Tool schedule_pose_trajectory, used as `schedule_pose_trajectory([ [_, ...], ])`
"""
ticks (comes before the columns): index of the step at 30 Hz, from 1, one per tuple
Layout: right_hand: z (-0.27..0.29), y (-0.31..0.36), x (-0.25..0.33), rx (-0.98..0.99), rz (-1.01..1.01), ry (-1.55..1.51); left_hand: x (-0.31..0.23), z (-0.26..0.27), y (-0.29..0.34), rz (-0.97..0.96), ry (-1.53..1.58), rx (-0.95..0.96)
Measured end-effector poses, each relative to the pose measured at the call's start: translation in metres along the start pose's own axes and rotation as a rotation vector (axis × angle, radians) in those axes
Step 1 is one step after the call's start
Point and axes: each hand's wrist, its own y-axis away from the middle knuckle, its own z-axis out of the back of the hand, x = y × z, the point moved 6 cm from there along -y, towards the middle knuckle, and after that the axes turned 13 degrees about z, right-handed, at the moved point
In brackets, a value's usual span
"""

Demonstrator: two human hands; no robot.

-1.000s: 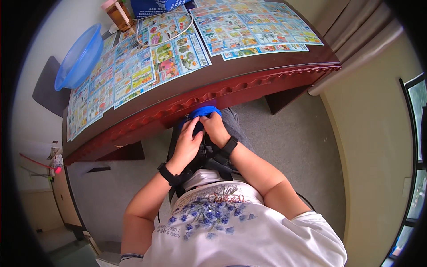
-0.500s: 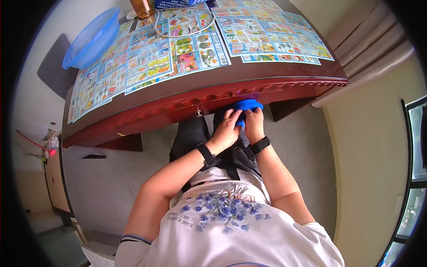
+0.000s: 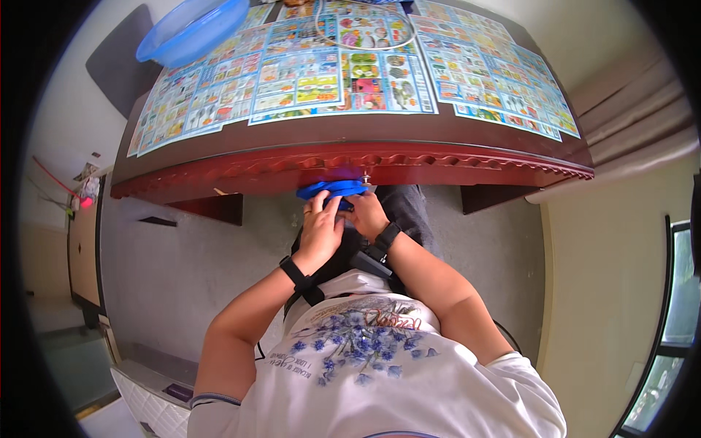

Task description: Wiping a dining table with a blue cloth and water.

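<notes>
A folded blue cloth [image 3: 330, 189] lies against the red-brown front of the desk [image 3: 255, 174], just left of a small metal knob [image 3: 366, 179]. My left hand [image 3: 320, 228] has its fingers bent over the near side of the cloth, pressing it to the wood. Close beside it, my right hand [image 3: 366, 217] grips the cloth's right end below the knob; some of its fingertips are hidden. Both wrists wear black straps.
Printed colour sheets [image 3: 314, 80] cover much of the desktop. A translucent blue basin [image 3: 193, 33] stands at the far left, near a loop of white cable [image 3: 409, 36]. Desk supports [image 3: 215, 208] rise on both sides of my legs. A curtain [image 3: 635, 124] hangs at right.
Both hands and the blue cloth have moved left along the desk front, from right of the knob to its left side. My view has shifted too.
</notes>
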Motion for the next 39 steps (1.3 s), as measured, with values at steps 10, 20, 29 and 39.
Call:
schedule_pose_trajectory([
  [10, 0.027, -0.017, 0.021, -0.382, -0.851, -1.465, -0.012, 0.044, 0.002, 0.073, 0.38, -0.283],
  [20, 0.049, -0.009, 0.017, -0.467, -0.699, -1.232, -0.028, 0.046, -0.01, 0.053, 0.493, -0.365],
  [29, -0.035, -0.084, 0.064, -0.012, -0.449, -1.047, 0.075, 0.096, 0.005, 0.359, 0.518, -0.776],
  [39, -0.055, -0.083, 0.047, 0.135, -0.357, -0.693, 0.108, 0.057, 0.003, 0.627, 0.681, -0.7],
])
